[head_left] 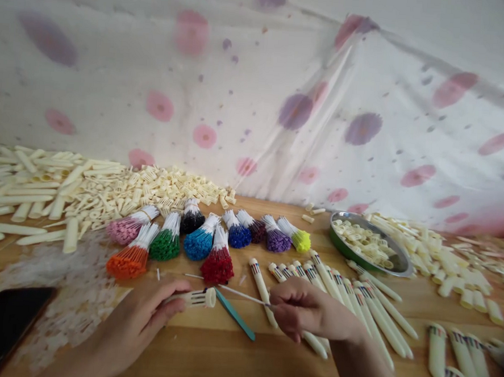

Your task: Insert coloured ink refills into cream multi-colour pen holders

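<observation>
My left hand is closed on a cream slotted pen barrel piece, its round open end pointing right. Pinched in my right hand is a thin white pen refill that reaches left toward the barrel piece, apart from it. Teal tweezers lie on the table between my hands. Just behind stand bundles of refills with coloured ends, among them a red bundle, an orange bundle and a green bundle. Beside and under my right hand lie several cream multicolour pens.
Loose cream pen parts are heaped at the back left. A metal bowl of small parts stands right, with more pieces beyond. A dark phone and clear plastic bits lie left. A spotted sheet hangs behind.
</observation>
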Motion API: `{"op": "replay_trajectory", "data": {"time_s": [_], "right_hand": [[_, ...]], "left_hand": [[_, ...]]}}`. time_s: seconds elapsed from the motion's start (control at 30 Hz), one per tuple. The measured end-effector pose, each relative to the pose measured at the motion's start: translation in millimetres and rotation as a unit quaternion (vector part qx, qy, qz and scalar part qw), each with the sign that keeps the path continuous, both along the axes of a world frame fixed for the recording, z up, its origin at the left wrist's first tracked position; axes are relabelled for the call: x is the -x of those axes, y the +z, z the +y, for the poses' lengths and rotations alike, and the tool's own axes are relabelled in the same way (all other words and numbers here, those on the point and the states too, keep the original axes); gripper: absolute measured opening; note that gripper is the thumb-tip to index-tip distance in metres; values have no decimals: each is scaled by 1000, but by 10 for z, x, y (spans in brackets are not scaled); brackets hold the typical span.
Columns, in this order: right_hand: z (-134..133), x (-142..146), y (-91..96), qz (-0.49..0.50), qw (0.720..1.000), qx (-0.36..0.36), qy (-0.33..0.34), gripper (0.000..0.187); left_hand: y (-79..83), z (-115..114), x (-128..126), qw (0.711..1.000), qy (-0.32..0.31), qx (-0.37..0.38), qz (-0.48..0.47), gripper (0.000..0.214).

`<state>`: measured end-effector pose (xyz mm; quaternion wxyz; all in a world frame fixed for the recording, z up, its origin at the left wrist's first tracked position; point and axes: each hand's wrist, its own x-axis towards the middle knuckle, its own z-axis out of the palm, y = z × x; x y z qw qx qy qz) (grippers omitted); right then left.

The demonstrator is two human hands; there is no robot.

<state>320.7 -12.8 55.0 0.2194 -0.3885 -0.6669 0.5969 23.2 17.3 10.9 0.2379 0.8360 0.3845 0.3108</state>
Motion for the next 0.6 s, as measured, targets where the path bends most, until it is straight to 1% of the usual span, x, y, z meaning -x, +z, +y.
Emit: {"op": "replay_trajectory", "data": {"time_s": [0.07,0.17,0.33,0.6], "right_hand": [[15,19,-47,7,1000,14,11,47],[22,17,-95,2,999,35,19,48],[28,71,-149,17,997,58,39,43],[56,173,-202,27,995,70,68,41]], "left_hand": [[11,-14,0,1000,0,-18,-12,20],[23,-20,-2,999,-17,-28,-5,22],[39,-58,-49,1000,-15,-9,-13,15],[52,-80,-64,997,-65,-31,28,16]]}}
